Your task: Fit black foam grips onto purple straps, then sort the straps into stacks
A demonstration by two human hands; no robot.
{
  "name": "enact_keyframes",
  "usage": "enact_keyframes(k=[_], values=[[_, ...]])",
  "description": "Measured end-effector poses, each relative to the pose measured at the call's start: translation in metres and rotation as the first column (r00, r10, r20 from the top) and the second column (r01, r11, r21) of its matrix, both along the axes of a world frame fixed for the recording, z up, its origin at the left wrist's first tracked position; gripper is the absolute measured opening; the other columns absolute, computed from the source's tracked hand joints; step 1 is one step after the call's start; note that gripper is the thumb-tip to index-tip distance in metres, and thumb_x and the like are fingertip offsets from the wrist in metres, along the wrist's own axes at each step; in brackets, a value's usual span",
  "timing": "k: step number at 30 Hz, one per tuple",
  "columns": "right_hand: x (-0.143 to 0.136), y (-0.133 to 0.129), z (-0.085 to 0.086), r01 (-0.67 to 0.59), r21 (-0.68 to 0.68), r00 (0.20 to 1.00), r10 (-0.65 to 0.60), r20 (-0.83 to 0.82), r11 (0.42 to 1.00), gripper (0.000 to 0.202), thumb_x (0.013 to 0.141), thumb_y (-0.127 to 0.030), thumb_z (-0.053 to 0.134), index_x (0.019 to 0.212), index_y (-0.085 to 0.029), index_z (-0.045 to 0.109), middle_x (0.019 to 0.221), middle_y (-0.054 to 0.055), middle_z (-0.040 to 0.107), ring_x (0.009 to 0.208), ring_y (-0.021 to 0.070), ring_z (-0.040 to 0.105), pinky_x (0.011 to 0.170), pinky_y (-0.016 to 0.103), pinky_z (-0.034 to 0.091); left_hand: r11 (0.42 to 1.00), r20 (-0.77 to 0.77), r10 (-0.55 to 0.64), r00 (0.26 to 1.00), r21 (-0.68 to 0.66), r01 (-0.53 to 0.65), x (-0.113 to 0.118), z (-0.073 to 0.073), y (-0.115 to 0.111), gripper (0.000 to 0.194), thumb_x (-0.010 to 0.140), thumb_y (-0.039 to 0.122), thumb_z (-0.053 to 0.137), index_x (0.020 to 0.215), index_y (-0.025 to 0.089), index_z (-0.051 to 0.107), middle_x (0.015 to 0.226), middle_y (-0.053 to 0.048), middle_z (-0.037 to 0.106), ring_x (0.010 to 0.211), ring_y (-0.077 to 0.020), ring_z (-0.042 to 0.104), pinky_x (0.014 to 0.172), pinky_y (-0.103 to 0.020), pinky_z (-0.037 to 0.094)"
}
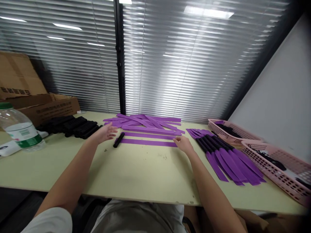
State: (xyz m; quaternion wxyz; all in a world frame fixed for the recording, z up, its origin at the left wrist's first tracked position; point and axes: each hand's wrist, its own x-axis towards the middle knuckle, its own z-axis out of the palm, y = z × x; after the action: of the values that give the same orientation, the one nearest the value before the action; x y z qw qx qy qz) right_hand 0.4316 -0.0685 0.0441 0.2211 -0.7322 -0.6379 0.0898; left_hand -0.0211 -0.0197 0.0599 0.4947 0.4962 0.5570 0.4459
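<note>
My left hand (pixel 106 133) is held over the table with its fingers spread and nothing in them. Just right of it, a short black foam-like tube (pixel 119 139) lies slanted across the left end of a flat purple strip (pixel 148 142). My right hand (pixel 183 144) has its fingers closed at that strip's right end. A second purple strip (pixel 148 136) runs parallel behind it. Farther back is a loose, crisscrossed pile of purple strips (pixel 145 121). To the right of my right hand, several purple strips with black tubes (pixel 211 144) around them lie side by side.
Several black pieces (pixel 80 127) are heaped at the left, before an open cardboard box (pixel 55 105). A plastic bottle (pixel 24 131) stands at the far left. Two pink baskets (pixel 274 158) holding black items line the right side. Window blinds (pixel 170 64) rise behind the table (pixel 145 174).
</note>
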Motion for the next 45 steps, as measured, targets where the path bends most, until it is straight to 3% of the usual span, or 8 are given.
enact_keyframes(k=[3,6,19,30,36,45], values=[[0.005,0.001,0.000,0.018,0.027,0.999,-0.017,-0.039,0.999,0.025,0.085,-0.041,0.054,0.084,-0.023,0.071,0.089,0.005,0.071,0.080,0.0191,0.063,0.067,0.026,0.043,0.997,0.323,-0.039,0.946,0.079,0.014,0.004,0.016,-0.008,0.053,0.090,0.051,0.037,0.117,0.013,0.061,0.119,-0.017,0.064,0.098,-0.0278,0.066,0.076,-0.038,0.056],[0.008,0.002,0.000,0.037,0.038,0.997,-0.035,-0.065,0.999,0.026,0.084,-0.042,0.055,0.087,-0.023,0.072,0.090,0.005,0.071,0.078,0.0186,0.063,0.066,0.026,0.044,0.997,0.434,0.030,0.900,0.054,-0.060,0.005,0.020,-0.011,0.051,0.091,0.048,0.036,0.119,0.013,0.060,0.120,-0.016,0.064,0.099,-0.0275,0.066,0.078,-0.039,0.056],[0.012,0.001,0.004,0.099,0.055,0.995,-0.098,-0.021,0.994,0.027,0.084,-0.039,0.051,0.080,-0.021,0.071,0.081,0.005,0.070,0.072,0.0185,0.062,0.062,0.025,0.040,0.990,0.192,0.070,0.979,-0.137,-0.044,0.018,0.008,-0.006,0.043,0.088,0.050,0.040,0.103,0.017,0.064,0.117,-0.013,0.066,0.084,-0.0267,0.068,0.065,-0.037,0.055],[0.023,0.001,0.008,0.174,0.110,0.985,-0.172,-0.024,0.979,0.028,0.085,-0.037,0.049,0.087,-0.021,0.072,0.084,0.008,0.071,0.085,0.0227,0.064,0.069,0.027,0.042,0.990,0.093,-0.029,0.995,-0.137,0.042,0.015,-0.004,0.001,0.047,0.083,0.056,0.046,0.098,0.017,0.067,0.110,-0.013,0.069,0.081,-0.0257,0.069,0.063,-0.034,0.055],[0.021,-0.001,0.008,0.202,0.118,0.979,-0.197,-0.052,0.972,0.026,0.082,-0.038,0.053,0.086,-0.020,0.072,0.084,0.007,0.071,0.080,0.0204,0.064,0.067,0.026,0.041,0.980,0.063,-0.120,0.991,-0.150,0.129,0.014,-0.007,0.001,0.051,0.077,0.061,0.054,0.101,0.018,0.069,0.109,-0.011,0.069,0.082,-0.0237,0.068,0.062,-0.030,0.054],[0.020,-0.005,0.011,0.234,0.084,0.972,-0.229,-0.061,0.969,0.024,0.082,-0.038,0.054,0.089,-0.022,0.072,0.088,0.007,0.071,0.089,0.0220,0.064,0.069,0.026,0.042,0.981,0.005,-0.147,0.989,-0.129,0.146,0.016,-0.009,0.000,0.056,0.076,0.064,0.053,0.103,0.017,0.068,0.107,-0.012,0.069,0.083,-0.0260,0.067,0.064,-0.033,0.053]])
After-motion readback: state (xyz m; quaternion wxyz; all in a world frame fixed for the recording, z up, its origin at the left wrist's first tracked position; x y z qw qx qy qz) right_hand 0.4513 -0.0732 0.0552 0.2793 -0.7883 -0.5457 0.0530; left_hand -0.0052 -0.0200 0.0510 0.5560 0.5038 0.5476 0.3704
